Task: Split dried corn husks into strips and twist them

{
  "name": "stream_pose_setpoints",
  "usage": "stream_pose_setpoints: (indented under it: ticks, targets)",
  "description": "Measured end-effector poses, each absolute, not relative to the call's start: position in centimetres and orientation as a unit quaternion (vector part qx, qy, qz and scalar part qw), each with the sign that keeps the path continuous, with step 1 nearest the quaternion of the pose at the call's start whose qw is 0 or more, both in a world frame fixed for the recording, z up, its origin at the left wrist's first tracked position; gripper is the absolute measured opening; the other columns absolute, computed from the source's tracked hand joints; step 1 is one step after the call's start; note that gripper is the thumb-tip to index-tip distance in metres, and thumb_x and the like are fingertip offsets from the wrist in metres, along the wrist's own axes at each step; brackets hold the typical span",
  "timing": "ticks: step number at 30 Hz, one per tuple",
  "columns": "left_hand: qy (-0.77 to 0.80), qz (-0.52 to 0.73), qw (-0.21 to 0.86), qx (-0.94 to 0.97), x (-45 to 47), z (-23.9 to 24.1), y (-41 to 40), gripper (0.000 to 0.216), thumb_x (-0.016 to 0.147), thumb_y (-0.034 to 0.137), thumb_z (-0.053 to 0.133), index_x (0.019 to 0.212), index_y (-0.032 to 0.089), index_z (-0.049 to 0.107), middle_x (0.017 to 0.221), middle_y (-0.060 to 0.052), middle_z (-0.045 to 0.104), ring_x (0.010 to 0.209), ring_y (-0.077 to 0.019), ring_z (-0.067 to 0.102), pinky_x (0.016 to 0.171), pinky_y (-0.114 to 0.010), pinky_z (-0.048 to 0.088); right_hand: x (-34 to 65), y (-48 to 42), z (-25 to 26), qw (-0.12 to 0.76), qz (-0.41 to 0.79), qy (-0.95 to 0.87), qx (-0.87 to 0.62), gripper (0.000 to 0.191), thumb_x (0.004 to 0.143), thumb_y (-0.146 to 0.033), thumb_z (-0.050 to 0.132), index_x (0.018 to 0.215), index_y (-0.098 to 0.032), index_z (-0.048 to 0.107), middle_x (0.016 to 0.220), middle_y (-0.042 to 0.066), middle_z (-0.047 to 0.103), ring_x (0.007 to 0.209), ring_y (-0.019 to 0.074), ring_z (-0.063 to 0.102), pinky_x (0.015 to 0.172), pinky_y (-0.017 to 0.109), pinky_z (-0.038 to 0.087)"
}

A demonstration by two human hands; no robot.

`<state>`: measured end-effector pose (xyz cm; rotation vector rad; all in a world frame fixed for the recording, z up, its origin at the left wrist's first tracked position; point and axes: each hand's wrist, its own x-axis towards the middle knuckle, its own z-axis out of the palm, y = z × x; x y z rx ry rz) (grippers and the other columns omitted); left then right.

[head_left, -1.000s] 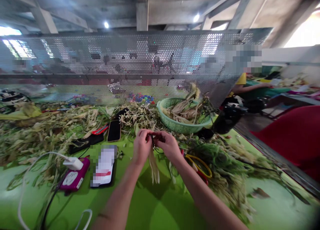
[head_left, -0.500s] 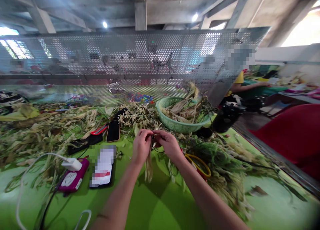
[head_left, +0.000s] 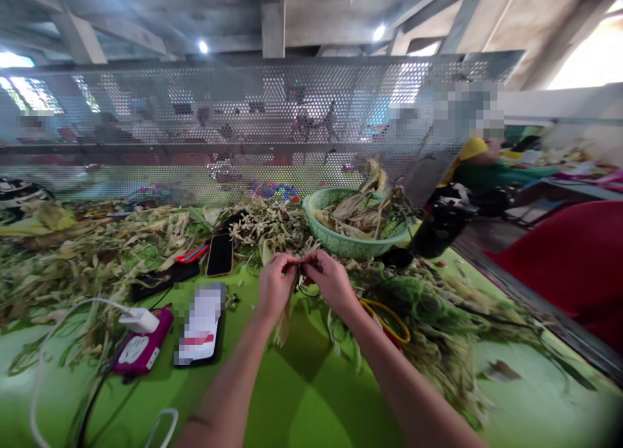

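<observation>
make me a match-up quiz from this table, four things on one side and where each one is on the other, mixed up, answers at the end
1 basket
2 power strip
3 leaf strip
4 black phone

A pinched between left hand and right hand
B left of the hands, white plug in it
C beyond the hands, holding husks
D flat on the table, at the edge of the loose husks

Pairs: 1-C, 2-B, 3-A, 4-D

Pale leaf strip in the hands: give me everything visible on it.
The pale leaf strip looks dry and fibrous, beige-yellow, narrow and slightly curled. Its top is pinched where the fingertips of the left hand and right hand meet; the rest hangs down limp over the green table. Whether its tip touches the table is unclear.
</observation>
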<state>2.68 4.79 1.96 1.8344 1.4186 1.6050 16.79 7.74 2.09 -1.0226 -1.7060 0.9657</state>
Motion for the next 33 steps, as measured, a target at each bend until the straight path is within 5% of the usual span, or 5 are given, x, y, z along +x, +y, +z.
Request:
stream_pose_setpoints:
  ticks: [12,24,33]
  targets:
    - [0.494,0.646,0.409,0.415,2.5,1.7,5.3,0.012,0.077,0.029,0.059,0.081,0.018,0.058,0.076,-0.001,0.061,0.071,-0.0141,0.056,0.066,-0.024,0.043,18.0,7.8,3.1,0.404,0.361,-0.688,-0.482,0.005,0.070,-0.020,0.051,0.073,-0.021,0.055,0.058,-0.006,0.059,0.051,0.0122,0.058,0.050,0.021,0.041]
    - [0.486,0.638,0.423,0.421,2.4,1.6,5.3,0.014,0.076,0.030,0.060,0.082,0.017,0.059,0.077,-0.002,0.062,0.071,-0.0136,0.057,0.064,-0.024,0.044,17.5,8.0,3.4,0.420,0.409,-0.685,-0.433,0.024,0.074,-0.041,0.063,0.073,-0.017,0.063,0.057,-0.003,0.053,0.050,0.0110,0.048,0.047,0.021,0.038]
    - [0.490,0.636,0.418,0.424,2.4,1.3,5.4,0.016,0.077,0.031,0.060,0.083,0.017,0.059,0.077,-0.001,0.060,0.071,-0.0130,0.056,0.064,-0.023,0.042,17.3,7.5,4.0,0.458,0.433,-0.633,-0.449,0.032,0.077,-0.048,0.059,0.075,-0.017,0.065,0.065,0.001,0.062,0.051,0.0116,0.051,0.049,0.022,0.039]
